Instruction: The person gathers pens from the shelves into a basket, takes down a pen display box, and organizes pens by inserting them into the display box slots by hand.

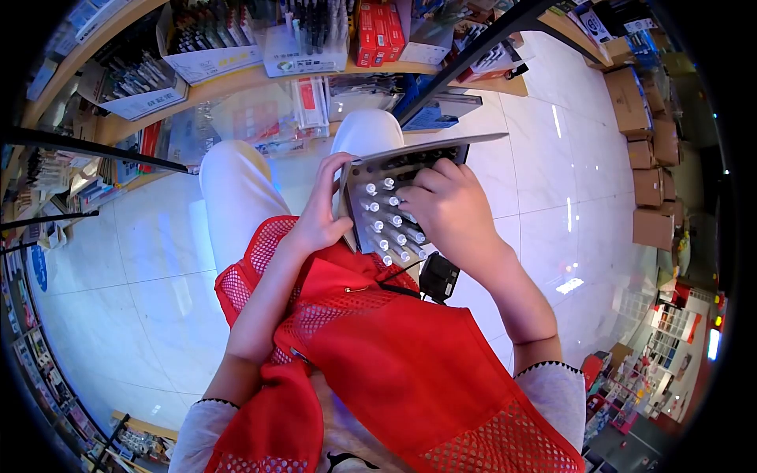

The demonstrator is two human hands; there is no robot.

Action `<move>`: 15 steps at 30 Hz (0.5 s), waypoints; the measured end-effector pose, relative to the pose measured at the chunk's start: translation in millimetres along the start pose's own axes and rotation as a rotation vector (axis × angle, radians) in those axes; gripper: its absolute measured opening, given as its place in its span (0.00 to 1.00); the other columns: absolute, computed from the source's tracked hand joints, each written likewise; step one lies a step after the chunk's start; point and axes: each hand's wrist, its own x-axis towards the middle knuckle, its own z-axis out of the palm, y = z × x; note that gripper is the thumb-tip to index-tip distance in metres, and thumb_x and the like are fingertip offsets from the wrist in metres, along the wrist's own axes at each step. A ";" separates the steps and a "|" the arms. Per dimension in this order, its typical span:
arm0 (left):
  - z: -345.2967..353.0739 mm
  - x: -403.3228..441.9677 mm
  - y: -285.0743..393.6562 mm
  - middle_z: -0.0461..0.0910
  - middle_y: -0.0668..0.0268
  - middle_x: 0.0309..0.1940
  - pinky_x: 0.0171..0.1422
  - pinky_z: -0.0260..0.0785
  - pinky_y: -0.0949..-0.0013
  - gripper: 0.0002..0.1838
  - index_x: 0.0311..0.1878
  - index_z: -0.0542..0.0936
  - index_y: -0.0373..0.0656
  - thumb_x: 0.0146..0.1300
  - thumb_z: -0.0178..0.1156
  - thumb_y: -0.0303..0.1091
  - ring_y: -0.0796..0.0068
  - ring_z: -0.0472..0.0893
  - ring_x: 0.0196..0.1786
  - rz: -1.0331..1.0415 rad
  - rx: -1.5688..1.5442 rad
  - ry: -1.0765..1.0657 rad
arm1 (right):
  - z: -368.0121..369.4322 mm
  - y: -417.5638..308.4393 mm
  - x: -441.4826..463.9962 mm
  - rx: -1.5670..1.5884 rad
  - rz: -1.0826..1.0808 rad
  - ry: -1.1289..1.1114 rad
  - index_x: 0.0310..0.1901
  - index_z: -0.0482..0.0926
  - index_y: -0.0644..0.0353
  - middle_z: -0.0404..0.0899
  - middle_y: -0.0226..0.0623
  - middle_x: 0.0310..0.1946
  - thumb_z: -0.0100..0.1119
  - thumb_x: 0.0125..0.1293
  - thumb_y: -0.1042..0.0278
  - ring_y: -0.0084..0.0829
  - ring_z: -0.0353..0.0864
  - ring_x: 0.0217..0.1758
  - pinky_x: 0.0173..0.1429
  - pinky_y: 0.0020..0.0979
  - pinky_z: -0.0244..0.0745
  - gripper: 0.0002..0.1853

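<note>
A box (426,147) with a grey-white outer edge lies tilted on my lap, its inside facing me. Several pens with white round ends (378,225) stand in holes inside it. My left hand (322,210) is wrapped round the box's left side, with the thumb apart from the fingers. Over the right part of the box is my right hand (443,199), fingers bent and pressed together at the pens. What those fingertips hold, if anything, is hidden.
Shelves (236,79) with pen boxes and a red box (381,35) stand in front. A black device (438,277) with a cable hangs at my waist. Cardboard boxes (649,185) are stacked at right. Black metal bars (481,49) edge the shelf.
</note>
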 end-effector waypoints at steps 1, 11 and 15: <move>0.5 1.4 -0.3 0.55 0.55 0.60 0.69 0.50 0.57 0.44 0.64 0.55 0.42 0.35 0.54 0.22 0.54 0.55 0.67 0.017 0.012 0.001 | -0.5 -1.0 0.4 -0.041 -0.007 -0.029 0.31 0.81 0.58 0.75 0.29 0.28 0.62 0.46 0.71 0.31 0.71 0.36 0.38 0.32 0.66 0.08; 1.8 6.0 6.5 0.55 0.54 0.59 0.69 0.51 0.57 0.45 0.65 0.54 0.41 0.36 0.55 0.22 0.54 0.56 0.67 0.024 0.064 -0.011 | -6.2 -2.5 2.4 -0.065 -0.180 0.109 0.25 0.76 0.61 0.70 0.30 0.26 0.54 0.42 0.71 0.30 0.69 0.34 0.35 0.29 0.65 0.06; 2.2 5.1 -8.1 0.55 0.54 0.60 0.68 0.52 0.57 0.45 0.65 0.53 0.40 0.37 0.55 0.22 0.54 0.56 0.66 -0.057 0.061 0.018 | -51.4 -2.9 8.9 -0.058 -0.210 0.269 0.31 0.78 0.62 0.71 0.31 0.27 0.55 0.41 0.72 0.29 0.70 0.29 0.30 0.27 0.66 0.12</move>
